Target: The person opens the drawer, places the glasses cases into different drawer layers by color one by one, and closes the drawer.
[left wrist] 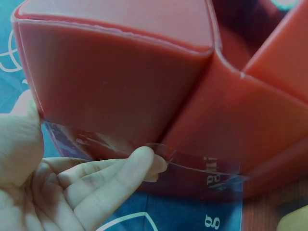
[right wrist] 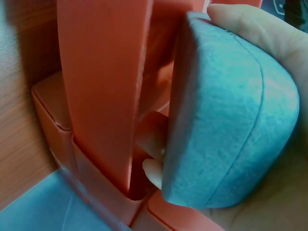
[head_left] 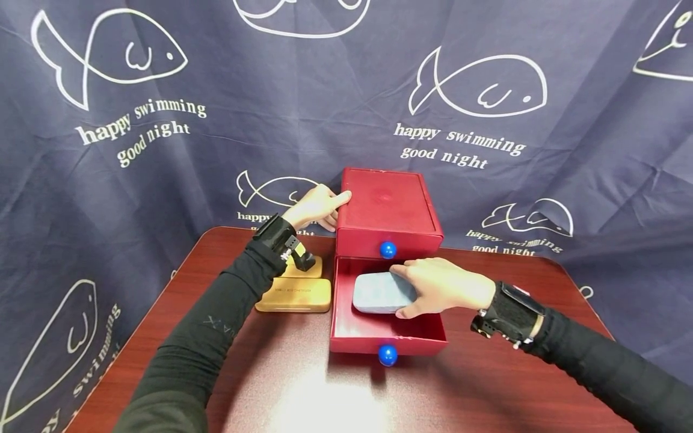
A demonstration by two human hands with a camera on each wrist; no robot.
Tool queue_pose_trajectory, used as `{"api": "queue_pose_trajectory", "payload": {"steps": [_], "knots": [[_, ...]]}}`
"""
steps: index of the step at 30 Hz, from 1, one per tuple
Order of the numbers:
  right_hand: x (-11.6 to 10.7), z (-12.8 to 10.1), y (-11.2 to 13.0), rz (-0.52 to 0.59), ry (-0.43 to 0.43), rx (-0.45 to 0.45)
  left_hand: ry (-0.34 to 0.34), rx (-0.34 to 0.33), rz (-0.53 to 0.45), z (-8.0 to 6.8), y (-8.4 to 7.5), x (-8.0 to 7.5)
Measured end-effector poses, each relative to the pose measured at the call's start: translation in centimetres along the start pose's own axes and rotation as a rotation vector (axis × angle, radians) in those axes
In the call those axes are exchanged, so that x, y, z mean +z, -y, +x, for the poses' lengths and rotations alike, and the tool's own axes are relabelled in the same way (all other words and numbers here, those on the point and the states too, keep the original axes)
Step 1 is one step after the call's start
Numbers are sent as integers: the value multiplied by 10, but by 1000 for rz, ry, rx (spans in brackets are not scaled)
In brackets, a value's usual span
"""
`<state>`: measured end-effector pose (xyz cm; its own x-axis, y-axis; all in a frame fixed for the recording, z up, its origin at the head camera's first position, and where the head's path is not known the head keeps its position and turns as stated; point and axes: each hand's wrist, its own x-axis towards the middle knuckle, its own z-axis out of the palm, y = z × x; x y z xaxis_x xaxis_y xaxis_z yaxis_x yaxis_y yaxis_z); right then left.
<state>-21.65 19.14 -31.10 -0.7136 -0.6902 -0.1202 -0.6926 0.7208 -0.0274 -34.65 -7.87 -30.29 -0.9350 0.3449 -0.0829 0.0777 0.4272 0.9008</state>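
The right hand [head_left: 441,287] grips a pale blue-grey case [head_left: 381,293], thumb on its near edge and fingers curled over its far side; in the right wrist view the fingertips [right wrist: 153,173] wrap under the case's edge, close to a red wall. The case sits inside the open lower drawer [head_left: 387,337] of a red drawer box [head_left: 387,207], lying flat over the drawer floor toward the back, partly under the box's upper section. Whether it rests on the floor or is held just above it cannot be told. This drawer is pulled out toward the person, and a blue round knob [head_left: 387,355] sits on its front. The upper drawer is closed, with a second blue knob [head_left: 387,249] on its face, directly above the case.

The left hand [head_left: 316,207] presses against the left side of the red drawer box, thumb laid along the top left edge and fingers spread loosely on the side wall; the left wrist view shows the fingers [left wrist: 115,178] relaxed against the box's lower edge.

Left of the box, 2 flat gold-coloured cases [head_left: 295,291] lie on the reddish-brown tabletop [head_left: 487,385], partly hidden by the left wrist. Behind the box hangs a dark blue cloth [head_left: 216,90] printed with white fish outlines.
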Motion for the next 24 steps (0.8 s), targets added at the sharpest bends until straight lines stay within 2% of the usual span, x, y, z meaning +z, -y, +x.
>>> {"api": "queue_pose_trajectory", "payload": {"steps": [7,15,24], "knots": [[0,4,2,22,32,11,-2,-2,2,-1,-1,0],[2,9,2,-6,33,3,-8,-1,12,0,0,-1],[4,13,5,28,45,13,-9,-3,12,0,1,0]]}}
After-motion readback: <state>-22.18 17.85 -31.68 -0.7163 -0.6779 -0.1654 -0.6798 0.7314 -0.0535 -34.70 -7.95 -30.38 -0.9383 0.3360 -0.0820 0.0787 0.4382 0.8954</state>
